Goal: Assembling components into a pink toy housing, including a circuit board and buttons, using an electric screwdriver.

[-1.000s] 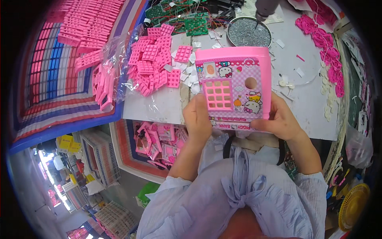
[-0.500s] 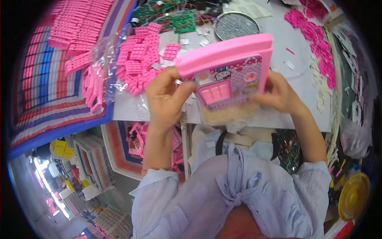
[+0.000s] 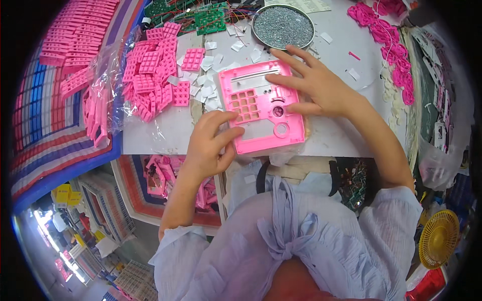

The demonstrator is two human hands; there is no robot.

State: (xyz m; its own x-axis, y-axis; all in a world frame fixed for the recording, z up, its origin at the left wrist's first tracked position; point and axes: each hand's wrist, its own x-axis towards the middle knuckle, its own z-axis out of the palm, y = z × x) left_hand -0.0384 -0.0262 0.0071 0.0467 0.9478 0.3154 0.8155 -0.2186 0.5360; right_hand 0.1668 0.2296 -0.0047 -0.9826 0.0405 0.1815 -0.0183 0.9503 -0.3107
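Note:
A pink plastic casing (image 3: 261,141) lies on the table in front of me, hollow inner side up. It has a grid of square openings, a long window, a round hole and a small round part in a ring. My left hand (image 3: 213,143) grips its left edge, with fingertips over the rim beside the grid. My right hand (image 3: 321,88) reaches over the upper right corner, fingers spread, thumb and index finger touching the inner side. Beneath the casing, a pale pad shows only at its right edge. The decorated front is hidden underneath.
A round tray of small metal screws (image 3: 282,27) stands beyond my right hand. Pink keypad pieces (image 3: 150,62) are heaped at left, near scattered white squares (image 3: 206,80). Green circuit boards (image 3: 211,21) with wires lie at the back; pink cord bundles (image 3: 384,37) lie at right.
The casing has been turned over from its decorated front to its hollow inside and laid down on the table. My right hand has let go and spread over its upper right.

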